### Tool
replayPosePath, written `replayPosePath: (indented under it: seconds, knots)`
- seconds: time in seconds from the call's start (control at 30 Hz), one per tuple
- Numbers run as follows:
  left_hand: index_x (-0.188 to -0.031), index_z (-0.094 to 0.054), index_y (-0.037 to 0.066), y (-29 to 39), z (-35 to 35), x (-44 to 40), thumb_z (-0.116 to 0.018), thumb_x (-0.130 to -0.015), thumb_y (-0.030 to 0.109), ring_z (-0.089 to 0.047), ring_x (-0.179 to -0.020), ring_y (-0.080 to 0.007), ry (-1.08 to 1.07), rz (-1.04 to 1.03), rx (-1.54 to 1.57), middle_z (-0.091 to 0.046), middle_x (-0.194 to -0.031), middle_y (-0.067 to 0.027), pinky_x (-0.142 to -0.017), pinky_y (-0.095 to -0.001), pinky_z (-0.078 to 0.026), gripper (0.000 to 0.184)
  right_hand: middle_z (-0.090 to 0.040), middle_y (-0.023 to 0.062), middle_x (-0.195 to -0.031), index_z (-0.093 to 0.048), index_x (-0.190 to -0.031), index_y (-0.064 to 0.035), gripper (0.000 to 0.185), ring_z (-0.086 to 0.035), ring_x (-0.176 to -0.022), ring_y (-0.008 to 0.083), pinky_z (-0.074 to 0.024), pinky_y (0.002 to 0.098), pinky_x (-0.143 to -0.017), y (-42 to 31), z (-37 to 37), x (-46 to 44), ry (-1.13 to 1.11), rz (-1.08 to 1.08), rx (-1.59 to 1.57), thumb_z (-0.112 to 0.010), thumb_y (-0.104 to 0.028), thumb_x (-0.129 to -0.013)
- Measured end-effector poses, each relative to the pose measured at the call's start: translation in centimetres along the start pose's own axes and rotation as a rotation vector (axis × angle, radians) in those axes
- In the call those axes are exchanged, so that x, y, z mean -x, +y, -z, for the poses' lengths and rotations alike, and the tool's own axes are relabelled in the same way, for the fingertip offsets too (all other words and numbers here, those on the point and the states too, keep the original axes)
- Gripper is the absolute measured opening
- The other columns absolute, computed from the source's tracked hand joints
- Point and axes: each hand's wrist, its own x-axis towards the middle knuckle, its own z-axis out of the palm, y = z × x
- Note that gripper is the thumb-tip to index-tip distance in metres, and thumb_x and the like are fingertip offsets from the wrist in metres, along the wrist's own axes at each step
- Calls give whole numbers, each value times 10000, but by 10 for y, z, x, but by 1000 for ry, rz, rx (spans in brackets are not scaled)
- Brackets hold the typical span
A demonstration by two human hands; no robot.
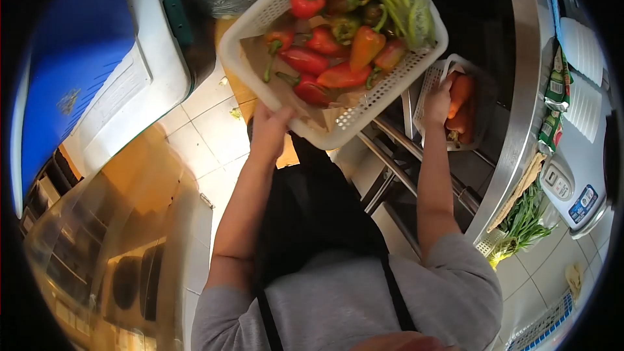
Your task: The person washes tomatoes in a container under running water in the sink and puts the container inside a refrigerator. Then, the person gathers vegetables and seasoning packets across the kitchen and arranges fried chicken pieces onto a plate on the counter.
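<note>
My left hand (272,131) is closed on the near left corner of a white plastic basket (318,138). Inside lie red, orange and green peppers (335,77) on brown paper, with a plastic bag of long green beans (408,6) at the far right corner. My right hand (437,105) grips the left rim of a smaller white basket (464,65), which holds several carrots (461,94). That smaller basket is at the metal rack beneath the counter. The fingertips of both hands are partly hidden by the baskets.
A steel counter edge (520,91) curves along the right, with a rice cooker (575,182) and leafy greens (523,221) beyond. Metal rack bars (396,166) run below. At left stand a blue and white cooler box (156,45) and a translucent brownish container (123,234).
</note>
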Motion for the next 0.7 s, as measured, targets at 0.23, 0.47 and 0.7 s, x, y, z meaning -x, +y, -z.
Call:
replayPosePath:
  seconds: [0.23,0.47,0.7]
  knots:
    - [-1002,-442,31,-31,-86,-39,-540,-674,45,-551,-748,-166,-162,0,-118,-534,-859,-74,-597,-290,-462,342,-594,215,-798,-318,-1246,-79,473,-575,-710,379,-455,453,-604,20,20,28,-119,-67,6,-480,-86,-801]
    - [-1102,-390,42,-75,-147,-79,-535,-680,43,-542,-709,-182,-229,-109,-271,-518,-871,-100,-531,-295,-464,447,-551,211,-1012,-372,-1254,-124,469,-541,-907,363,-424,439,-774,77,20,21,-327,-134,101,-475,-74,-800]
    - [-1313,-129,119,-98,-228,-117,-536,-702,24,-546,-722,-232,-347,-38,-294,-495,-973,-141,-518,-322,-474,740,-554,190,-1012,-503,-1126,-78,357,-521,-944,355,-434,407,-763,88,5,87,-122,-233,-283,-482,-22,-774]
